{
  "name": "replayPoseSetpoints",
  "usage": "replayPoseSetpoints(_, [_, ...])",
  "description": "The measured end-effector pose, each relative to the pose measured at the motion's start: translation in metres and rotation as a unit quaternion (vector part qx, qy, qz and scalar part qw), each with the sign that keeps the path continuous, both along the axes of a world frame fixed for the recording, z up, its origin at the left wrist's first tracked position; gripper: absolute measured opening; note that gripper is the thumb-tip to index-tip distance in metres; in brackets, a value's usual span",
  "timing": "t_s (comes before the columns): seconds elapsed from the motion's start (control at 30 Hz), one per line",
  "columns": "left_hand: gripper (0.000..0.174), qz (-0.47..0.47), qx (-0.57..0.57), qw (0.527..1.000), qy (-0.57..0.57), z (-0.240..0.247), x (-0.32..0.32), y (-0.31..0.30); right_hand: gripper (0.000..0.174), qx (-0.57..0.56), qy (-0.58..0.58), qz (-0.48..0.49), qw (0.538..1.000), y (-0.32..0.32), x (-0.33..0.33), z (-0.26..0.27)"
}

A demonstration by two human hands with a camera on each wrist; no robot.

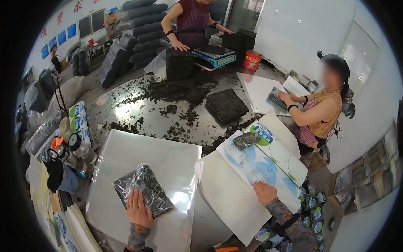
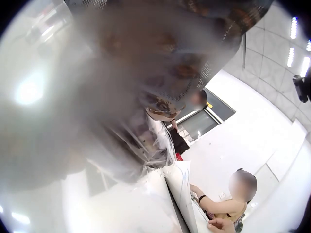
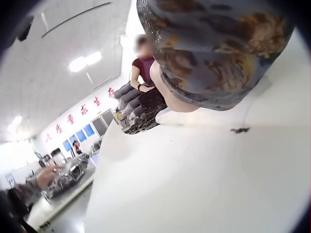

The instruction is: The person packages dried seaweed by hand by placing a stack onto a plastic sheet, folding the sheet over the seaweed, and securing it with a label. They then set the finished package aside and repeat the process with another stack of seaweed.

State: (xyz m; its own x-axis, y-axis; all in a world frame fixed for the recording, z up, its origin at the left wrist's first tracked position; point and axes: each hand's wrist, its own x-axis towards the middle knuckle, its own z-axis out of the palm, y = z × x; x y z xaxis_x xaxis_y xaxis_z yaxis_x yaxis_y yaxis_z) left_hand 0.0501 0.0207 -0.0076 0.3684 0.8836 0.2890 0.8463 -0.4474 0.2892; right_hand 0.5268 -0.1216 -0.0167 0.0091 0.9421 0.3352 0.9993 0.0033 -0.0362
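Note:
My left hand (image 1: 138, 210) lies with straight fingers on a dark flat block in clear plastic wrap (image 1: 156, 191). The block rests on a pale sheet (image 1: 168, 157) at the front of the table, and the wrap is creased and shiny over it. On the right, my right hand (image 1: 265, 194) touches the printed packaging sheets (image 1: 239, 157), white with blue and green print, fingers extended over them. A small dark wrapped packet (image 1: 247, 140) sits on those sheets. In the wrist views, patterned sleeves fill much of the picture and hide most of each hand.
Dark flakes (image 1: 172, 130) are scattered over the metal table. A dark square stack (image 1: 226, 106) stands mid-table. Glass jars (image 1: 82, 147) line the left edge. One person (image 1: 327, 98) handles a packet at right; another person (image 1: 193, 21) stands behind a dark block (image 1: 178, 63).

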Motion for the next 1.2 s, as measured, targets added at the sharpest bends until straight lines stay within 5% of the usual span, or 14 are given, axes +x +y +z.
replayPoseSetpoints(0.13, [0.063, 0.004, -0.013, 1.000, 0.005, 0.002, 0.001, 0.002, 0.015, 0.071, 0.029, -0.011, 0.997, -0.002, -0.007, -0.002])
replayPoseSetpoints(0.33, [0.064, -0.008, -0.015, 1.000, 0.014, -0.004, -0.001, 0.002, 0.015, -0.004, 0.429, -0.192, 0.883, 0.007, 0.049, -0.019])
replayPoseSetpoints(0.37, [0.065, -0.009, -0.022, 1.000, 0.016, -0.006, 0.000, 0.003, 0.013, 0.023, 0.340, -0.212, 0.916, 0.019, 0.076, -0.004])
replayPoseSetpoints(0.4, [0.066, 0.003, -0.027, 0.999, 0.023, -0.005, -0.004, 0.003, 0.014, 0.063, -0.040, -0.085, 0.994, 0.024, 0.174, -0.032])
replayPoseSetpoints(0.43, [0.068, 0.009, -0.024, 0.999, 0.019, -0.005, -0.003, 0.001, 0.018, -0.089, -0.215, -0.263, 0.936, 0.030, 0.300, -0.026])
replayPoseSetpoints(0.47, [0.066, 0.020, -0.059, 0.998, 0.017, 0.005, -0.001, 0.001, 0.023, 0.055, -0.074, -0.278, 0.956, 0.032, 0.370, 0.028])
replayPoseSetpoints(0.53, [0.062, 0.006, -0.047, 0.998, 0.033, 0.010, -0.003, 0.000, 0.037, 0.276, 0.420, -0.181, 0.846, 0.072, 0.324, 0.121])
replayPoseSetpoints(0.57, [0.061, 0.014, -0.042, 0.999, 0.029, 0.006, -0.006, 0.000, 0.041, 0.283, 0.204, -0.155, 0.924, 0.102, 0.340, 0.094])
replayPoseSetpoints(0.6, [0.060, 0.013, -0.037, 0.999, 0.023, 0.001, -0.006, 0.001, 0.050, 0.234, 0.507, 0.027, 0.829, 0.140, 0.291, 0.050])
replayPoseSetpoints(0.63, [0.059, 0.004, -0.032, 0.999, 0.016, -0.001, -0.006, 0.003, 0.061, 0.178, 0.762, 0.129, 0.609, 0.179, 0.236, 0.010])
replayPoseSetpoints(0.7, [0.058, 0.004, -0.045, 0.998, 0.037, 0.000, -0.004, 0.000, 0.074, 0.040, 0.524, 0.249, 0.814, 0.191, -0.016, 0.010])
replayPoseSetpoints(0.77, [0.058, -0.001, -0.053, 0.997, 0.062, 0.001, -0.007, 0.006, 0.091, -0.071, 0.173, 0.389, 0.902, 0.187, -0.195, 0.012])
replayPoseSetpoints(1.07, [0.052, -0.021, -0.056, 0.998, -0.017, 0.013, -0.003, 0.010, 0.083, -0.160, -0.014, 0.480, 0.862, 0.199, -0.288, 0.044])
replayPoseSetpoints(1.2, [0.045, -0.009, -0.049, 0.997, -0.057, 0.001, -0.009, 0.010, 0.073, -0.350, 0.429, 0.438, 0.709, 0.222, -0.321, 0.015])
